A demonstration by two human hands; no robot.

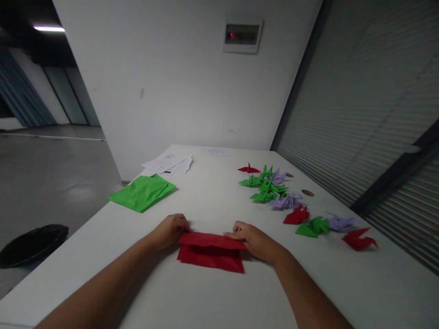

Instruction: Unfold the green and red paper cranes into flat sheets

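A sheet of red paper [212, 258], folded over on itself, lies on the white table in front of me. Its upper layer is lifted a little, leaving a dark gap above the lower layer. My left hand [174, 228] pinches the far left corner of the paper with curled fingers. At the far right corner, my right hand [247, 236] grips the paper between thumb and fingers. Both forearms reach in from the near edge of the view.
Several folded paper cranes [270, 187] in green, purple and red stand along the table's right side. Green paper sheets [143, 192] lie at the left, with printed white papers [168, 163] behind them. A black-lined bin [34, 244] stands on the floor at left.
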